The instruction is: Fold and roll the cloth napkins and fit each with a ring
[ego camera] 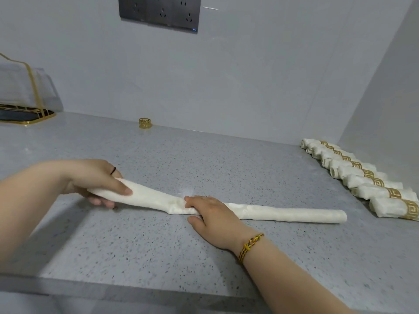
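- Step in hand, as I read it: tightening the long roll before it gets folded short and ringed.
- The napkin (283, 214) lies across the counter (158, 245), on the near side of the loose ring (145, 123) and well apart from it. Its left end sits below and left of the ring; the rest runs off to the ring's right.
- The right half of the roll is even and flat on the counter. The left half is flatter and looser, with a crease bunched at the middle.
- Left hand (90, 180) grips the left end, thumb on top and fingers curled under. That end looks slightly lifted off the counter.
- Right hand (210, 214) is closed over the roll's middle, fingers across the top and thumb on the near side, pinning it down.
- To do it well:
  - Keep the right hand as the anchor so the tight half doesn't unwind.
  - Pull the left end taut along the roll's line, not upward, then re-roll the slack.
  - Smooth the crease at the middle before folding, or the ring may snag there.
- Finished rolls (362, 177), each with a gold band, lie in a row far right of the ring. Match their length and thickness.
- A gold-framed holder (29, 94) with folded cloth stands far left of the ring.
- The ring is the only loose one I can see, so this looks like the last napkin or close to it.
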